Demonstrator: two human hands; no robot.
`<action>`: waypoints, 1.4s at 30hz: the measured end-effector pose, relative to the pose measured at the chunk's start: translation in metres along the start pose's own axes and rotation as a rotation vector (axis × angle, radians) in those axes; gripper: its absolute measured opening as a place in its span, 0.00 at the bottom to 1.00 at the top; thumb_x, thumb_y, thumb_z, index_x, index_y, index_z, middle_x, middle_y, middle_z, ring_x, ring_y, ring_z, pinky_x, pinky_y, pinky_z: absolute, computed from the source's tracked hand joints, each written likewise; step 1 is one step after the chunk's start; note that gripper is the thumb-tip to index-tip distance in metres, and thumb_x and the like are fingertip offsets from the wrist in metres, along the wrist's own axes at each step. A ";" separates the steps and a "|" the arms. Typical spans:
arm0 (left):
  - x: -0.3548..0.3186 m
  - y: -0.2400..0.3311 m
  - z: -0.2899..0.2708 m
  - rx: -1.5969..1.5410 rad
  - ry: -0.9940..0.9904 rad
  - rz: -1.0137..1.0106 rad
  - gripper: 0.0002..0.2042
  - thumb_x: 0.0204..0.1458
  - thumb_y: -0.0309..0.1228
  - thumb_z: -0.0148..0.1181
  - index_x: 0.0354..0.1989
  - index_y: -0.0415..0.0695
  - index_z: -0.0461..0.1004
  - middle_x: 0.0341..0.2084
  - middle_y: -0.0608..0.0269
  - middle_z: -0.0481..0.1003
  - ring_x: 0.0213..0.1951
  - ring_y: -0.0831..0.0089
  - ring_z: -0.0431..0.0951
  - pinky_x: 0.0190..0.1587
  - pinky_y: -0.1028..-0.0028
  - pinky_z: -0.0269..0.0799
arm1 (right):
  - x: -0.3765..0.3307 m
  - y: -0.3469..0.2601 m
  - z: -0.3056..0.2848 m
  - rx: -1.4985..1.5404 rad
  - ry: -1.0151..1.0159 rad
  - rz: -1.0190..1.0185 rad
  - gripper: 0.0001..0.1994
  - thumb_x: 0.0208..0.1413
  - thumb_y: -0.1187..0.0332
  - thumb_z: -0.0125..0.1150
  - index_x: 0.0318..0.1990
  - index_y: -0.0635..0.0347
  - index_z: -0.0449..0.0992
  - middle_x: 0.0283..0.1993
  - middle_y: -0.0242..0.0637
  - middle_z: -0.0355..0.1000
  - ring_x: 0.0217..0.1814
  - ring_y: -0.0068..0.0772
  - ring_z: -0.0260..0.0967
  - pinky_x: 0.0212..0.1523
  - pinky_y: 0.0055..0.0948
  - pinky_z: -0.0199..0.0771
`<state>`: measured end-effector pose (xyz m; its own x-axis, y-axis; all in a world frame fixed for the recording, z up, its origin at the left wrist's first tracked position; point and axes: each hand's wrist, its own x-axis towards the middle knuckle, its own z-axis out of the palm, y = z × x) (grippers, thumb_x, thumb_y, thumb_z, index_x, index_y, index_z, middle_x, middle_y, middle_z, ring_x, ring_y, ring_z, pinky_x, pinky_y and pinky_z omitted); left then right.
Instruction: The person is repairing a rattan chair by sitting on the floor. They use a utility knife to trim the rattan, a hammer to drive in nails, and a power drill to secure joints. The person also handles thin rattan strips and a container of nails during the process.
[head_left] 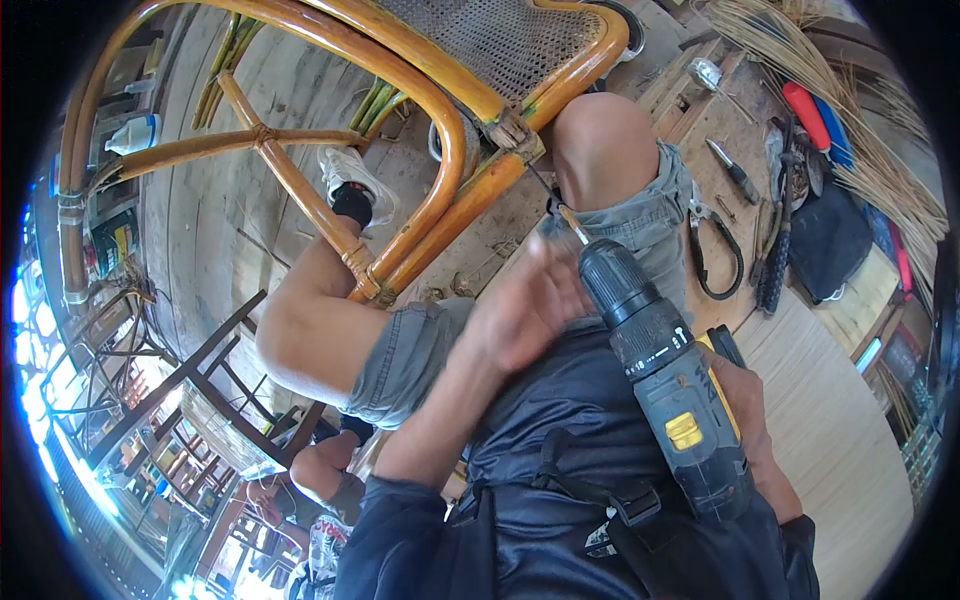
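Leftmost, well apart from the cordless drill (648, 350), we see a white bottle (135, 134). Closer to the drill, left of it and beyond its tip, a glossy rattan chair (462, 218) stands over our left leg, its woven panel (490, 45) at the far side. The chair's rough joint (512, 135) sits ahead of the drill's bit (574, 224), apart from it. Just left of the drill's chuck, our left hand (535, 300) is blurred; we cannot tell whether its fingers are spread, pinch anything or touch the bit. Our right hand (738, 392) wraps round the drill's handle from the right, partly hidden by the body. Right of the drill, beyond its chuck, we find dark-handled shears (739, 262) near a short knife (733, 172). Farther right of the drill lie a red handle (806, 115), a dark cloth (830, 240) and a bundle of pale strips (838, 82).
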<state>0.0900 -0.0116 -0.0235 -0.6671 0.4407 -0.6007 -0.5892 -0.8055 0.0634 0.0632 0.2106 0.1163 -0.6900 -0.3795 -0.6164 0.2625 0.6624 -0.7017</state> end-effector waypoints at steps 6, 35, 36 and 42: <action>0.036 0.038 0.002 -0.148 0.171 0.252 0.15 0.56 0.48 0.55 0.34 0.48 0.69 0.27 0.70 0.67 0.30 0.75 0.67 0.37 0.67 0.68 | -0.005 -0.002 -0.005 -0.066 -0.001 -0.035 0.17 0.46 0.70 0.65 0.46 0.62 0.74 0.36 0.38 0.76 0.34 0.32 0.75 0.37 0.26 0.73; 0.057 0.038 -0.027 -0.085 -0.049 0.220 0.11 0.52 0.39 0.61 0.34 0.47 0.69 0.28 0.69 0.68 0.35 0.72 0.70 0.43 0.63 0.69 | -0.010 -0.015 -0.002 -0.114 -0.014 0.083 0.18 0.45 0.70 0.66 0.46 0.62 0.74 0.35 0.39 0.76 0.35 0.34 0.75 0.39 0.27 0.73; 0.056 0.038 -0.028 -0.092 -0.052 0.218 0.11 0.52 0.39 0.62 0.34 0.47 0.69 0.28 0.69 0.68 0.35 0.72 0.70 0.43 0.63 0.69 | -0.008 -0.019 -0.003 -0.105 -0.030 0.120 0.18 0.45 0.70 0.66 0.46 0.62 0.74 0.35 0.39 0.76 0.35 0.34 0.75 0.38 0.27 0.73; 0.053 0.039 -0.028 -0.007 -0.037 0.257 0.11 0.52 0.40 0.61 0.32 0.46 0.70 0.28 0.67 0.69 0.34 0.71 0.71 0.42 0.62 0.69 | -0.004 -0.019 -0.005 -0.143 -0.054 0.108 0.17 0.44 0.70 0.65 0.44 0.63 0.73 0.33 0.39 0.76 0.33 0.33 0.75 0.37 0.27 0.73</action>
<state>0.0446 -0.0309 -0.0754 -0.8105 0.2356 -0.5362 -0.3953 -0.8956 0.2042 0.0577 0.2025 0.1343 -0.6246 -0.3328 -0.7065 0.2317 0.7849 -0.5746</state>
